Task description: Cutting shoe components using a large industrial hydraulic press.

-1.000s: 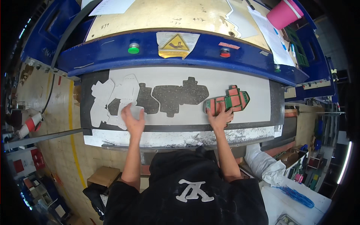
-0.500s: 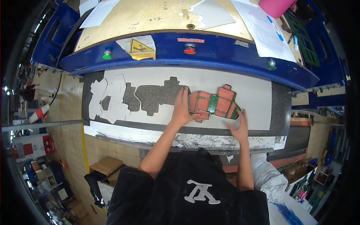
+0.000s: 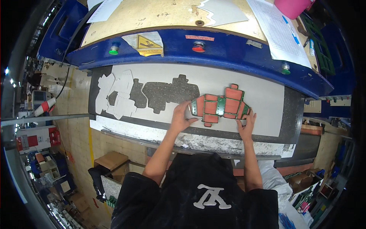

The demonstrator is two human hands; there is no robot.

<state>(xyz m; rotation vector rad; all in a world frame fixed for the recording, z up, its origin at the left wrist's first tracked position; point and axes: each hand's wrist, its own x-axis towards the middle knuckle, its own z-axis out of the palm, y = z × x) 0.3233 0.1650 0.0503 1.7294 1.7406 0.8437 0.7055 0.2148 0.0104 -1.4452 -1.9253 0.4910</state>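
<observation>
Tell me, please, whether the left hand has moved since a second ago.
Yes, the left hand has moved rightward, from left of the yellow warning sign to right of it.

Ahead of the black short-sleeved shirt (image 3: 183,183), the bare left arm (image 3: 161,154) is slanting inward, left hand (image 3: 180,119) spreading its thumb (image 3: 191,121); the bare right arm (image 3: 250,162) is reaching straighter, right hand (image 3: 247,128) curving loosely.

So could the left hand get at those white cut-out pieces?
Probably yes: between the left hand, at the red-and-green cutting die, and the white cut-out pieces, only the flat white sheet and its openings show.
</observation>
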